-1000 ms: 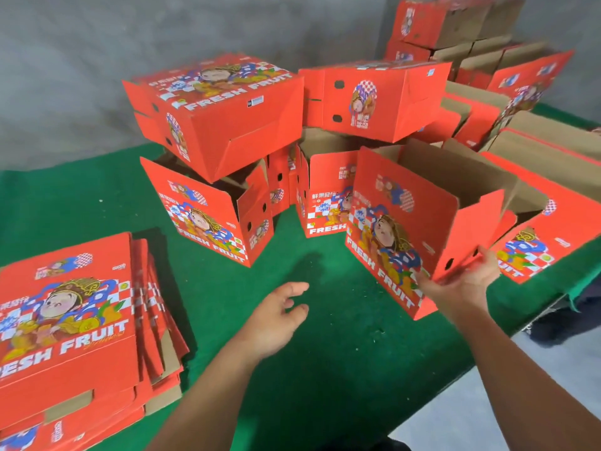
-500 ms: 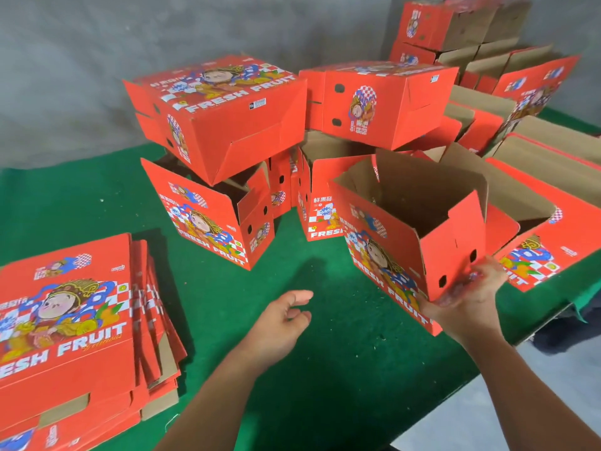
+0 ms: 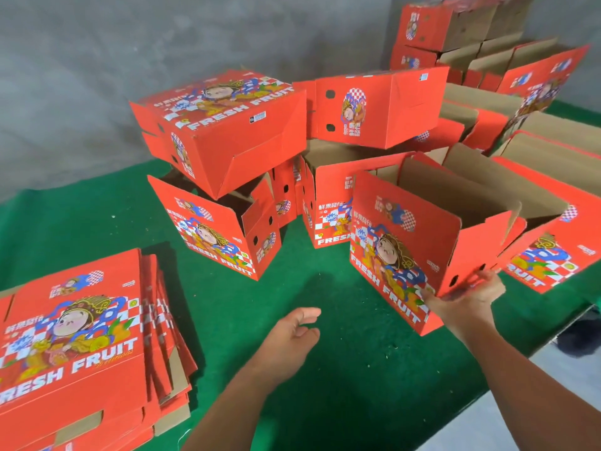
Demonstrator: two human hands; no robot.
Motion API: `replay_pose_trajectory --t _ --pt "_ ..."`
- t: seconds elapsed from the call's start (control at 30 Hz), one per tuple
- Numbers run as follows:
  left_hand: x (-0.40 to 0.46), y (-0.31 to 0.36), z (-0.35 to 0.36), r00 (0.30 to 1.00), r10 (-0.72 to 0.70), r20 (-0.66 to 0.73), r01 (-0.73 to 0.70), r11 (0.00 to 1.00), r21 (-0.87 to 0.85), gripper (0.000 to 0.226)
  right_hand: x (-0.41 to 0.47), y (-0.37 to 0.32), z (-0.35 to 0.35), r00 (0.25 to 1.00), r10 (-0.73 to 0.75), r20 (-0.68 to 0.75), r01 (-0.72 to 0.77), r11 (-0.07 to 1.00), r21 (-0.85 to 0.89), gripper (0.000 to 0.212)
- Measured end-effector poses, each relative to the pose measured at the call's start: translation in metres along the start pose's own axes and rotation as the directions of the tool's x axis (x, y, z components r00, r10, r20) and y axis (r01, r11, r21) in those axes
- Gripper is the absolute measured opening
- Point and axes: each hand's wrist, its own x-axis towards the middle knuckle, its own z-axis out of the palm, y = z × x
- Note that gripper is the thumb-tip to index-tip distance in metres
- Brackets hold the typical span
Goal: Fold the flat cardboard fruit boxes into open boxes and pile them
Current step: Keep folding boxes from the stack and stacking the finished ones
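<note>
Hidden: stack of flat boxes [image 3: 74,346] cut off at lower left; the pile of folded boxes [image 3: 224,131] hides the table behind it
Open box [image 3: 419,242]: upright, tilted, at table's right
Right hand [image 3: 468,296]: fingers pinch its near lower corner
Left hand [image 3: 292,330]: loosely curled above the cloth, holding nothing
Surface: green table [image 3: 97,222]; grey wall [image 3: 97,60] behind

Glossy red cardboard boxes [image 3: 403,242], green felt table [image 3: 325,369].
</note>
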Motion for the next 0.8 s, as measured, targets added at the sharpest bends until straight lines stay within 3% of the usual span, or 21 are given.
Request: replay_pose_trajectory --t 0.07,0.2,0.3,0.37,0.5,0.63,0.73,0.8 --pt "0.002 0.004 0.002 1.0 0.015 0.024 -0.017 0.998 0.056 0.032 -0.002 -0.008 0.006 1.0 -0.012 -0.017 0.012 1.0 0.013 0.106" --pt "0.017 0.031 -0.007 0.987 0.084 0.136 -0.126 0.931 0.343 0.045 -0.01 -0.028 0.013 0.987 -0.14 -0.079 0.129 0.984 -0.124 0.103" --pt "0.032 0.057 -0.012 0.984 0.128 0.124 -0.163 0.927 0.338 0.046 -0.01 -0.027 0.002 0.951 -0.28 -0.132 0.245 0.941 -0.233 0.116" --pt "0.039 0.069 -0.008 0.985 0.145 0.098 -0.169 0.938 0.303 0.045 -0.005 -0.014 -0.012 0.914 -0.364 -0.177 0.298 0.901 -0.314 0.113" --pt "0.046 0.071 0.011 0.986 0.126 0.107 -0.15 0.956 0.252 0.045 0.015 0.0 -0.033 0.98 -0.103 -0.173 0.066 0.976 -0.207 0.109" --pt "0.045 0.067 0.022 0.987 0.088 0.136 -0.118 0.966 0.232 0.044 0.043 0.008 -0.032 0.948 0.304 -0.092 -0.312 0.945 -0.097 0.121" --pt "0.049 0.068 0.025 0.991 0.075 0.108 -0.096 0.972 0.212 0.043 0.058 -0.003 -0.028 0.876 0.474 0.084 -0.473 0.88 -0.041 0.06" --pt "0.051 0.067 0.026 0.995 0.07 0.069 -0.081 0.981 0.178 0.041 0.048 -0.014 -0.013 0.825 0.525 0.21 -0.54 0.842 0.018 0.05"
